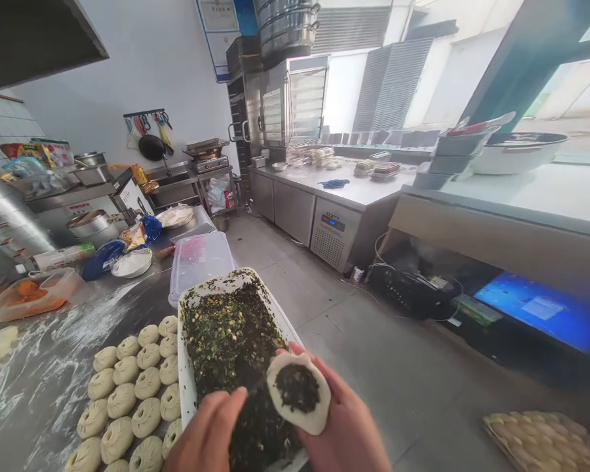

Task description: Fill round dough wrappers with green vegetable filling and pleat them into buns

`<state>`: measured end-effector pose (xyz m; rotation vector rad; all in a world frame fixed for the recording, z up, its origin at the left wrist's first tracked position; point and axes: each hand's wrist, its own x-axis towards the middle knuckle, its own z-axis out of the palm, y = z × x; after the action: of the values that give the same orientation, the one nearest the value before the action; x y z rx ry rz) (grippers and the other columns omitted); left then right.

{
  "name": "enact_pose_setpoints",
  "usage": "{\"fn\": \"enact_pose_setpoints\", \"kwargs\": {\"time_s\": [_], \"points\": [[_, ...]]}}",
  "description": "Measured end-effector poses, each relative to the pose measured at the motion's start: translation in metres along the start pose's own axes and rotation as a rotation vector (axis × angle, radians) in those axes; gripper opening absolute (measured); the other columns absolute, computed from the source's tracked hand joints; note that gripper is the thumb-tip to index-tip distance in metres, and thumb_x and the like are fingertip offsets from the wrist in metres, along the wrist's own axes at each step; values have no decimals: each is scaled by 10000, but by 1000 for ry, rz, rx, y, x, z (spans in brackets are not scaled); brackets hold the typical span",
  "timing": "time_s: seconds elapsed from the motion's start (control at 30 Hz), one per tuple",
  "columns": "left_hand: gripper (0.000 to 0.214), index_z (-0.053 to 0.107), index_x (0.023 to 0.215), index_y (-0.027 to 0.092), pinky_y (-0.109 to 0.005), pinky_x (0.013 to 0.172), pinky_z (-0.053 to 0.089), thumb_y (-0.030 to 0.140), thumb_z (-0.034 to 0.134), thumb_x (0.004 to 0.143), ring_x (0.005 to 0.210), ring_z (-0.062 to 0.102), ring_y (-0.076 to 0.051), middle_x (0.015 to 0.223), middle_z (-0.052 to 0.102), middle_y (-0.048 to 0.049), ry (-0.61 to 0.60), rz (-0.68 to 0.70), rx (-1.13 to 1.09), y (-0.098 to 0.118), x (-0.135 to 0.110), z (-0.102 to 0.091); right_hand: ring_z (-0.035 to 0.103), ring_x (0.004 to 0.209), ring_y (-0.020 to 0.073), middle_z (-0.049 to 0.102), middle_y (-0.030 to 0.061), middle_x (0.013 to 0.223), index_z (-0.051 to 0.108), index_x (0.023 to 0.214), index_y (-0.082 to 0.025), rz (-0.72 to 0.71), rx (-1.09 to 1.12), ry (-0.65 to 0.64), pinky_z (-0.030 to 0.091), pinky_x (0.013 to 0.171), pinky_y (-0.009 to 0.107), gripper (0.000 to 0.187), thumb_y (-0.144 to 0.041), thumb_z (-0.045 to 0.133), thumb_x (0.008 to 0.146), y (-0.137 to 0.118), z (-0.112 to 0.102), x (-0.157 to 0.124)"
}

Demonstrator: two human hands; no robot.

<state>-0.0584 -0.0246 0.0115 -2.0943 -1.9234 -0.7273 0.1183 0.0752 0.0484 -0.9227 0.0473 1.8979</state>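
Note:
My right hand cups a round dough wrapper with a dark green dollop of filling in its middle. My left hand is closed, its fingers pinched on a thin dark tool whose tip reaches toward the wrapper. Both hands hover over the near end of a white rectangular tub full of chopped green filling. Left of the tub, several shaped round buns lie in rows on the floured steel table.
A clear lid lies behind the tub. Bowls, bags and a plate crowd the table's far end. A woven tray of buns sits at lower right. Steel counters, an oven cabinet and a blue screen line the room across the tiled floor.

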Motion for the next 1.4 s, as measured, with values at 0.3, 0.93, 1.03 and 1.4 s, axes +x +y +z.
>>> {"fn": "enact_pose_setpoints", "kwargs": {"time_s": [0.3,0.93,1.03,1.4], "points": [[358,732,928,225,-241,659,530,-5,465,866,731,730,-171,927,712,-33,-832,26,211,-12,35,-12,718,1116,412,776,257,1141,769,1096,-79,-158,6,152,652,882,547,386,-186,583,775,-50,-10,-8],[281,822,1021,328,-245,845,475,235,574,927,963,717,-174,1026,792,40,-918,-363,-465,-15,33,-39,750,912,314,801,112,942,784,964,-204,-164,-5,218,684,763,456,283,-138,586,773,-44,-9,-7],[253,826,1074,312,-232,801,485,329,638,905,948,713,-180,1028,800,39,-964,-557,-622,-22,41,-42,718,767,247,783,60,847,772,866,-214,-235,-50,159,674,706,380,220,-100,646,726,-40,-8,-4],[403,698,1363,367,-201,904,580,234,528,1023,992,750,-146,1155,767,-14,-277,-150,-397,9,29,-19,701,798,241,801,65,860,785,909,-167,17,128,-107,628,811,393,229,-317,859,753,19,-4,4]]}}
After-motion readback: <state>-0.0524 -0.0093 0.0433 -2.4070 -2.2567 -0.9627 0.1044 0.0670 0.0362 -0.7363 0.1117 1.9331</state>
